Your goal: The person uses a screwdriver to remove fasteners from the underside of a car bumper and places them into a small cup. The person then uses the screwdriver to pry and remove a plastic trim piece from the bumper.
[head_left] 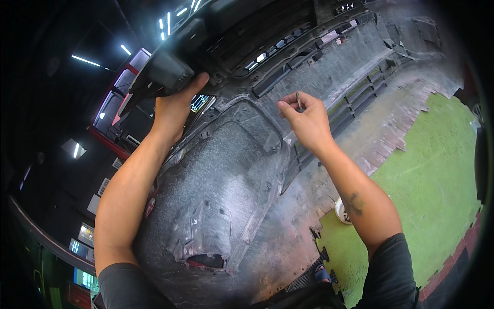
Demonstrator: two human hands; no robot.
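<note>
A large, dusty black plastic bumper cover spreads out before me, its hollow, ribbed side showing. At its upper left edge my left hand is closed around the black plastic, thumb on top and the other fingers largely hidden behind. Over the middle of the cover, near a long slot, my right hand pinches a small, thin metallic piece between thumb and fingers. That piece points upward, and its exact kind is too small to make out. A slatted grille section runs to the right of this hand.
Under the cover lies a worn, ragged-edged sheet on green flooring. A white tub stands beside my right forearm, partly hidden by it. A blue sandal shows at the bottom. Red-framed panels rise at the left.
</note>
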